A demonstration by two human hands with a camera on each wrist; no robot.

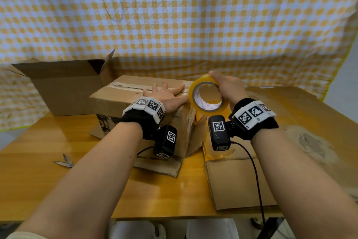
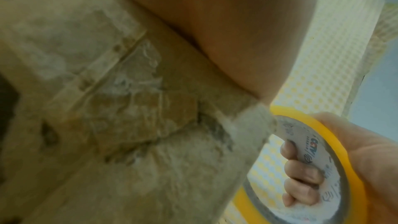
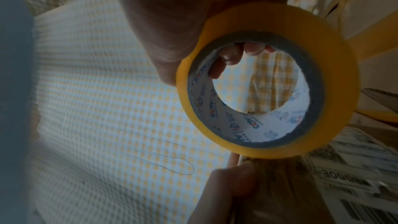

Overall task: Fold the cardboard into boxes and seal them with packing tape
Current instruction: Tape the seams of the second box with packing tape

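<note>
A closed brown cardboard box (image 1: 120, 99) lies on the wooden table in the head view. My left hand (image 1: 166, 93) presses flat on its top, fingers spread, near the right end; its palm (image 2: 226, 23) shows against the worn cardboard (image 2: 107, 108) in the left wrist view. My right hand (image 1: 226, 87) grips a yellow roll of packing tape (image 1: 203, 95) held upright just past the box's right edge. Its fingers (image 2: 301, 173) curl through the roll's core (image 3: 254, 91), thumb outside. The roll (image 2: 336, 151) sits beside the box corner. A yellowish strip of tape runs down from the roll beside the box.
An open empty box (image 1: 65, 85) stands at the back left. Flat cardboard (image 1: 242, 180) lies at the front right, and another sheet (image 1: 302, 114) at the far right. Scissors (image 1: 64, 162) lie on the table (image 1: 58, 180) at the left. A checked cloth (image 1: 174, 16) hangs behind.
</note>
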